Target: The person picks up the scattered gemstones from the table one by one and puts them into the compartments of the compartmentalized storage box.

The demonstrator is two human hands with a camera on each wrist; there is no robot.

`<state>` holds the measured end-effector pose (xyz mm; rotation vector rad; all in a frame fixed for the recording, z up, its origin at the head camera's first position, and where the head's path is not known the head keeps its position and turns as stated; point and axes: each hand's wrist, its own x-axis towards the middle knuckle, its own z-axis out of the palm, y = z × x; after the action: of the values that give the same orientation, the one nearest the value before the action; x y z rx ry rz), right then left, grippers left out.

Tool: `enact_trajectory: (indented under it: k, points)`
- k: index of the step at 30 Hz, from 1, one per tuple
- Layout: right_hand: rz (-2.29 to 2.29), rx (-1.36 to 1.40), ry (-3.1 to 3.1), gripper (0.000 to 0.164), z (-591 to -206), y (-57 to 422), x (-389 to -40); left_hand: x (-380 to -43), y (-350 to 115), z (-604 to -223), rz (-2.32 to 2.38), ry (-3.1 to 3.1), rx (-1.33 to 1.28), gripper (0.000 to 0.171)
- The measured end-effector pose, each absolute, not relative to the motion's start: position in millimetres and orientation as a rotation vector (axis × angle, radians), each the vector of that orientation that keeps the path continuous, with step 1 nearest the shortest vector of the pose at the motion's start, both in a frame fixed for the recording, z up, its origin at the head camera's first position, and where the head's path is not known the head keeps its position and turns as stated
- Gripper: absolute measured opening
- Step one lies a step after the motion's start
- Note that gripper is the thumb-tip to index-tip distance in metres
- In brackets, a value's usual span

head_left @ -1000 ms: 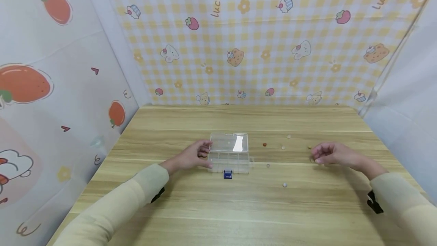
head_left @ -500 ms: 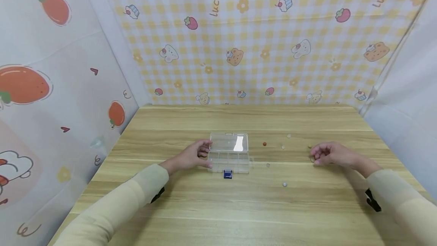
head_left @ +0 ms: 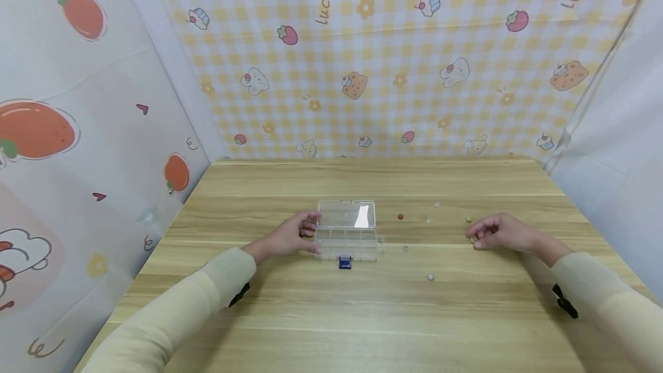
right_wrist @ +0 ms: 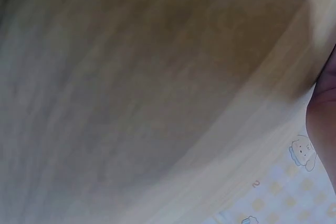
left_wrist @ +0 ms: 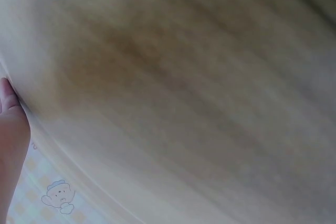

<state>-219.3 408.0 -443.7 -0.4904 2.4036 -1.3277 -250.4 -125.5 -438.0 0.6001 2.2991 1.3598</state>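
Note:
In the head view, a clear plastic compartment box point(head_left: 346, 243) lies with its lid point(head_left: 339, 214) folded back and a blue latch point(head_left: 345, 262) at the front. My left hand point(head_left: 292, 236) holds the box's left side, thumb by the tray's front corner and a finger at the lid's edge. To the right, my right hand point(head_left: 501, 231) pinches a small pale bead point(head_left: 473, 240) at the tabletop between thumb and fingertips. A yellowish bead point(head_left: 468, 220) lies just beyond those fingers. The wrist views show mostly blurred tabletop, with the hands only at the edges.
Between box and right hand several small beads lie scattered: a reddish-brown one point(head_left: 400, 217), pale ones and a greyish-white one point(head_left: 431, 277) nearer the front. The wooden table point(head_left: 290, 315) meets a checked cloth point(head_left: 383, 102) at the back and printed cloth at the left.
My right hand has shifted slightly left, its fingertips closing on the pale bead. The left hand and box stay in place; the head view has moved slightly.

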Motion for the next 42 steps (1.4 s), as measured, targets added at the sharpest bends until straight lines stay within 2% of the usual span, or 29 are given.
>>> enact_trajectory:
  k: [19,42]
  points:
    - [-1.290,-0.440,2.427,0.034,-443.1,405.8,-219.9,-251.3,-125.3,-439.3,1.352,2.307,0.610,0.089]
    - [-1.294,-0.492,2.408,0.020,-439.9,404.8,-215.8,-251.5,-123.8,-439.1,1.358,2.305,0.602,0.088]
